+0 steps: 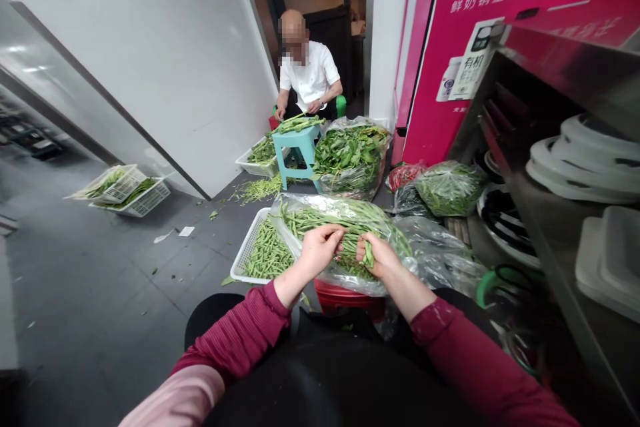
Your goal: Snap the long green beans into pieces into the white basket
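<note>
My right hand (384, 257) is closed around a few green beans (369, 253), whose ends stick out of the fist. Close by on its left, my left hand (319, 250) pinches with thumb and forefinger; whatever lies between those fingertips is too small to make out. Both hands are over an open clear plastic bag (395, 220) full of long green beans (310, 219). The bag rests on a red stool or tub (350, 300) between my knees. To its left, a white basket (240, 260) holds short bean pieces (267, 253).
Ahead, a person in white (313, 73) handles green stalks over a light-blue stool (299, 140). A big bag of leafy greens (353, 150) stands beside it. White baskets (145, 200) sit on the left floor. A metal shelf (555, 247) with dishes borders the right.
</note>
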### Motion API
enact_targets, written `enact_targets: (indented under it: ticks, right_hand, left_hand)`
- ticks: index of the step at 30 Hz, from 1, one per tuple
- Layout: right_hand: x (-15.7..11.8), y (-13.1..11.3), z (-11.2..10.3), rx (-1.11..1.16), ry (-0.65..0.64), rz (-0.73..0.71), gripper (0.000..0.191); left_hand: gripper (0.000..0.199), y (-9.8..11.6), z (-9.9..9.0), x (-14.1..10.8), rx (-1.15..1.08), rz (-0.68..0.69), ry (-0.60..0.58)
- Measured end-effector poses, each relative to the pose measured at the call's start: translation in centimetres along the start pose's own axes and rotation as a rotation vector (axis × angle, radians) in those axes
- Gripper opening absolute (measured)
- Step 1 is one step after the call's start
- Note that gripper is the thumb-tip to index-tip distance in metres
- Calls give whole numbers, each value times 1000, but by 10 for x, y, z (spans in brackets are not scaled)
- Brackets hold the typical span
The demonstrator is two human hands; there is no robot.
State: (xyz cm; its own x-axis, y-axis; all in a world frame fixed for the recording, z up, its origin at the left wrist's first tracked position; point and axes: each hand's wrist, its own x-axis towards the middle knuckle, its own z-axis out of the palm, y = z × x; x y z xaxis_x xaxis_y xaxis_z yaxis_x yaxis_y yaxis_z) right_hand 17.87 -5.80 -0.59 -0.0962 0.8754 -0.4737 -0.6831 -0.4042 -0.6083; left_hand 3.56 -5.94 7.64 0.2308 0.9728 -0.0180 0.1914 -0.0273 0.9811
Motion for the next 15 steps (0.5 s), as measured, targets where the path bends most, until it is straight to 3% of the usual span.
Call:
enact_targets:
  ticks: [3, 6, 11, 15]
  right_hand:
    - [4, -7, -5, 13, 5, -61, 24]
    - [3, -21, -11, 73, 8, -120, 26]
    - [-11, -17, -10, -79, -177, 123, 8]
    - [-22, -3, -7, -129, -432, 297, 14]
  left_hand:
    - [21, 1, 3, -8, -77, -13, 44]
    - [27, 2, -5, -7, -187, -30, 79]
    - [31, -3, -7, 0, -337, -197, -60]
    - [29, -17, 2, 7, -308, -213, -67]
